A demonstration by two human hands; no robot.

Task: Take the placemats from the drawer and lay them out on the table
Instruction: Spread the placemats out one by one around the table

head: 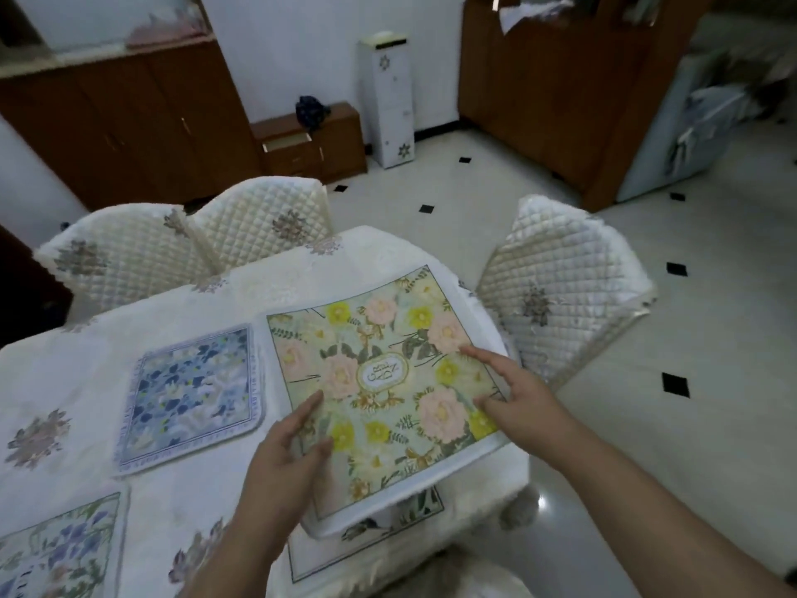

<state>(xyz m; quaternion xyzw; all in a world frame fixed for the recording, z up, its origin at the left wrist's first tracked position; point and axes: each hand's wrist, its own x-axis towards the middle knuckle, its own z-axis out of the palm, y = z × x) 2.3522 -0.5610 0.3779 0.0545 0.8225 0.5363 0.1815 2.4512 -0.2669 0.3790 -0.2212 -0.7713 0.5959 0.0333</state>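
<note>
- Table (129, 360) under a cream embroidered cloth fills the lower left of the frame.
- Green floral placemat (388, 381) (pink and yellow blooms) lies centre frame, between both hands.
- Blue floral placemat (194, 394) lies just left of it.
- Left hand (284, 451), fingers straight, touches the green mat's lower-left edge.
- Right hand (513, 394), fingers relaxed, rests on its right edge.

Left hand (287, 446): enters from 6 o'clock on a bare forearm, fingers straight and together, pointing toward 1 o'clock, thumb spread to the right. Right hand (511, 392): enters from 4 o'clock, forearm bare, fingers extended toward 10 o'clock, thumb apart below them. Both hands flat, palms down, well apart.
</note>
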